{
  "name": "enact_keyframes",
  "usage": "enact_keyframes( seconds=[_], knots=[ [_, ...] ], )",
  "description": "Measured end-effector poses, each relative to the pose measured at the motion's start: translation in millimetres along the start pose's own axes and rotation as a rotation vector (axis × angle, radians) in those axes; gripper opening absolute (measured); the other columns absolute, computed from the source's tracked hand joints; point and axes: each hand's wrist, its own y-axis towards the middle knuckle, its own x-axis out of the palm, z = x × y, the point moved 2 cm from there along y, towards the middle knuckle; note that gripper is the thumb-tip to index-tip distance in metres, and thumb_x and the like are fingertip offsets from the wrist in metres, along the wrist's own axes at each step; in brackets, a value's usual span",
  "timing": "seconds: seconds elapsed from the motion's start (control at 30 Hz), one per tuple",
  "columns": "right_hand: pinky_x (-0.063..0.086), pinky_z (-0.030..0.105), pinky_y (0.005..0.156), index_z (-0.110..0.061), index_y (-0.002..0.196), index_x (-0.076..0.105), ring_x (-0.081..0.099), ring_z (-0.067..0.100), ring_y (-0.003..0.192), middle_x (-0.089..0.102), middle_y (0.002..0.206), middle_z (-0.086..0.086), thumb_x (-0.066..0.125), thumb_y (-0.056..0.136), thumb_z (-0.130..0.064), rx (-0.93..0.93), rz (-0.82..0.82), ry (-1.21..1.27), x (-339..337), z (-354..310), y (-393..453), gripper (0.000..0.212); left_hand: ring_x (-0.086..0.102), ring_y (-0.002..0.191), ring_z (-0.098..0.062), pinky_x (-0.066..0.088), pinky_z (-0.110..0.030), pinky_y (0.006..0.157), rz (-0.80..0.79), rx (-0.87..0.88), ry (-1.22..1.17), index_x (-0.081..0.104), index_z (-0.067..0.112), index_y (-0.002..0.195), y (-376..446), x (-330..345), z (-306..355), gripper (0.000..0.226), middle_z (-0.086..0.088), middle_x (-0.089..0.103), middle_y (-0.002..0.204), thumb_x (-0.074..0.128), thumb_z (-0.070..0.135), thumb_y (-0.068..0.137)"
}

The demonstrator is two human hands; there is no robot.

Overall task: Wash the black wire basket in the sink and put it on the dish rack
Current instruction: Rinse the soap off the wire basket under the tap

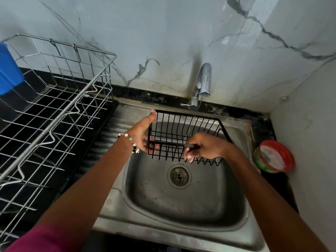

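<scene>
Nearby, dish rack (54,113) left of sink (181,231), red-lidded tub (274,157) right.

I see a black wire basket (183,131), dull grey steel sink (181,211), silver wire dish rack (54,113) over black counter (34,82), white wall (163,33) veined grey like marble, blue container (9,70), red-rimmed green tub (274,157), magenta sleeve (45,239)

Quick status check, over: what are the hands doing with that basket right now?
Left hand grips black wire basket by its side. Right hand grips its front rim. Basket held over sink, under tap. Dish rack unobstructed.
</scene>
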Motion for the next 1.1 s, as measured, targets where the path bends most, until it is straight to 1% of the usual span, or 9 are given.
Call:
enact_keyframes(
  seconds=[0.1,0.27,0.43,0.5,0.67,0.83,0.9,0.97,1.1],
  knots=[
    [0.058,0.028,0.077,-0.011,0.095,0.065,0.071,0.009,0.082,0.071,0.088,-0.001,0.063,0.088,-0.006,-0.021,0.068,0.152,-12,-7,-5,0.009,0.062,0.09,-0.035,0.054,-0.04,0.074,-0.002,-0.008,0.005,0.056,0.021,0.115,-3,-13,-2,0.074,-0.022,0.058,0.112,0.036,0.082,0.08],
    [0.06,0.038,0.066,-0.001,0.099,0.065,0.072,0.032,0.078,0.073,0.084,0.018,0.065,0.085,-0.005,-0.115,0.175,0.635,-26,7,-6,0.014,0.063,0.088,-0.031,0.052,-0.035,0.072,0.07,0.049,0.006,0.054,0.015,0.127,10,-24,-27,0.072,-0.019,0.067,0.106,0.034,0.073,0.088],
    [0.059,0.032,0.055,-0.011,0.094,0.075,0.071,0.024,0.061,0.072,0.072,0.015,0.085,0.06,-0.047,-0.155,0.302,1.005,-20,30,3,0.05,0.05,0.116,-0.036,0.04,-0.046,0.1,-0.054,0.062,-0.252,0.044,0.029,0.135,26,2,-56,0.079,-0.015,0.052,0.13,0.04,0.082,0.076],
    [0.058,0.029,0.053,-0.014,0.092,0.077,0.068,0.018,0.054,0.07,0.064,0.008,0.081,0.058,-0.057,-0.135,0.364,1.128,-15,39,10,0.055,0.049,0.113,-0.031,0.039,-0.042,0.094,-0.156,0.082,-0.326,0.046,0.031,0.133,27,15,-66,0.082,-0.012,0.052,0.128,0.049,0.083,0.07],
    [0.034,0.013,0.036,-0.014,0.09,0.075,0.044,0.002,0.04,0.05,0.05,-0.008,0.046,0.09,-0.039,-0.02,0.436,1.468,-2,53,20,0.038,0.059,0.097,-0.027,0.044,-0.035,0.073,-0.216,0.19,-0.307,0.057,0.019,0.117,24,36,-64,0.084,-0.008,0.066,0.113,0.08,0.065,0.051],
    [0.027,0.017,0.032,-0.014,0.098,0.068,0.037,0.004,0.043,0.043,0.057,-0.008,0.037,0.099,-0.045,0.144,0.548,1.252,3,76,35,0.044,0.065,0.097,-0.03,0.056,-0.041,0.076,-0.136,0.225,-0.186,0.06,0.011,0.116,28,34,-58,0.101,-0.009,0.06,0.114,0.085,0.067,0.036],
    [0.036,0.02,0.038,-0.01,0.103,0.068,0.05,0.009,0.047,0.058,0.062,-0.001,0.04,0.098,-0.049,0.299,0.608,1.134,3,80,40,0.049,0.061,0.106,-0.038,0.053,-0.055,0.084,-0.108,0.231,-0.114,0.064,0.013,0.103,26,32,-55,0.078,-0.009,0.056,0.118,0.086,0.059,0.044],
    [0.046,0.026,0.049,-0.007,0.105,0.067,0.061,0.014,0.056,0.07,0.074,0.006,0.042,0.097,-0.048,0.369,0.618,1.09,0,82,45,0.049,0.06,0.102,-0.037,0.055,-0.05,0.076,-0.073,0.245,-0.055,0.064,0.015,0.098,23,29,-53,0.057,-0.01,0.054,0.121,0.082,0.051,0.058],
    [0.046,0.028,0.062,-0.01,0.097,0.069,0.064,0.018,0.073,0.072,0.081,0.001,0.047,0.097,-0.044,0.413,0.706,0.982,-13,72,49,0.04,0.065,0.096,-0.04,0.056,-0.057,0.077,-0.041,0.287,0.009,0.056,0.021,0.103,20,25,-47,0.049,-0.007,0.063,0.115,0.08,0.039,0.065]
  ],
)
